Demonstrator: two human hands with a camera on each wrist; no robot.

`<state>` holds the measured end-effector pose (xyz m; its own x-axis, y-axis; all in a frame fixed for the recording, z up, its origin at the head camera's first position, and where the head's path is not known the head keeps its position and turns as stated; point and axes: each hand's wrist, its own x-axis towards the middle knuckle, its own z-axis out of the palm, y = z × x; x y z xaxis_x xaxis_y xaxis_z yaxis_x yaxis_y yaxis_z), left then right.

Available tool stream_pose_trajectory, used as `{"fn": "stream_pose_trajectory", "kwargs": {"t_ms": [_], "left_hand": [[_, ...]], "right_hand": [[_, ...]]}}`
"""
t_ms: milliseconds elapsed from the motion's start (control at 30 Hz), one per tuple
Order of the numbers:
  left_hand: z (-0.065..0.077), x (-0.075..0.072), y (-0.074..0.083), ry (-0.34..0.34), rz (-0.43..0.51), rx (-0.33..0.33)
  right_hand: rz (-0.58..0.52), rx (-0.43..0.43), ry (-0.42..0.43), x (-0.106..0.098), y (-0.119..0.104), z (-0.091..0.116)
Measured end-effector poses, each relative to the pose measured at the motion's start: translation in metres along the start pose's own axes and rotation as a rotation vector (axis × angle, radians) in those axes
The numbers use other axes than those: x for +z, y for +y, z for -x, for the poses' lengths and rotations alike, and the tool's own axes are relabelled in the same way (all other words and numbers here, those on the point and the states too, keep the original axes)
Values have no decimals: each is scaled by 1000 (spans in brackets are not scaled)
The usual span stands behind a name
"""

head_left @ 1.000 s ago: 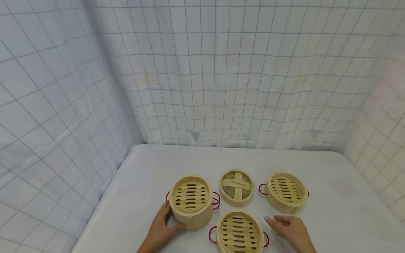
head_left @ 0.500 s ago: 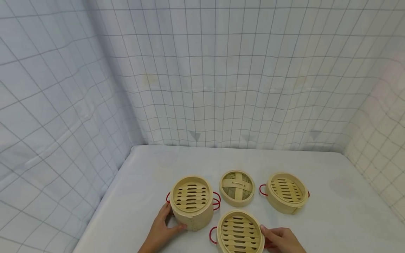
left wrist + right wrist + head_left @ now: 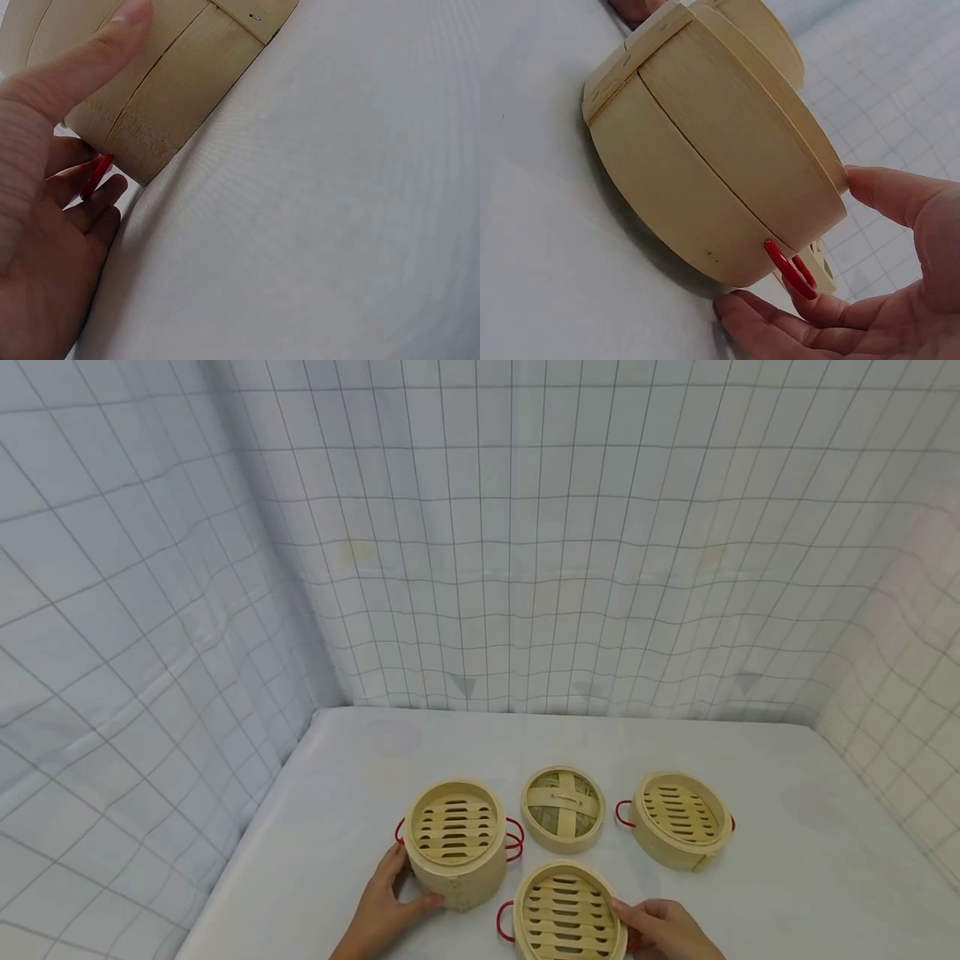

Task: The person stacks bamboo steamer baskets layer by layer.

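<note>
My left hand holds the left side of a stack of two bamboo steamer baskets. In the left wrist view, its thumb lies along the wooden wall and the fingers curl beside a red handle. A single bamboo steamer basket with a slatted base sits at the front, its right side gripped by my right hand. The right wrist view has the thumb on the rim, with the fingers around the red handle and by the lower edge. Whether this basket is raised, I cannot tell.
A round woven lid with a crossed band lies behind the front basket. Another steamer basket with red handles stands at the right. White cloth covers the table, and gridded sheets hang around it.
My right hand has moved left from beside the front basket and taken hold of its right rim and handle side. The left hand stays on the stack.
</note>
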<state>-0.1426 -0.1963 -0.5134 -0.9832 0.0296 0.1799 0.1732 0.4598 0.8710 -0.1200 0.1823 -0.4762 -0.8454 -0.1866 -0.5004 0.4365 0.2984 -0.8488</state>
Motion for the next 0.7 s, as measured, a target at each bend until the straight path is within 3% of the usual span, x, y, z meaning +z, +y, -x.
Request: {"fn": "stream_pose_trajectory", "kwargs": {"t_ms": [333,700], "left_hand": [[0,2,-1,-3,23,11],[-1,1,-2,-2,-13,-16]], "right_hand": [[-135,-40,-110,2,-3,0],[-193,-44,-115,5,0,-1]]}}
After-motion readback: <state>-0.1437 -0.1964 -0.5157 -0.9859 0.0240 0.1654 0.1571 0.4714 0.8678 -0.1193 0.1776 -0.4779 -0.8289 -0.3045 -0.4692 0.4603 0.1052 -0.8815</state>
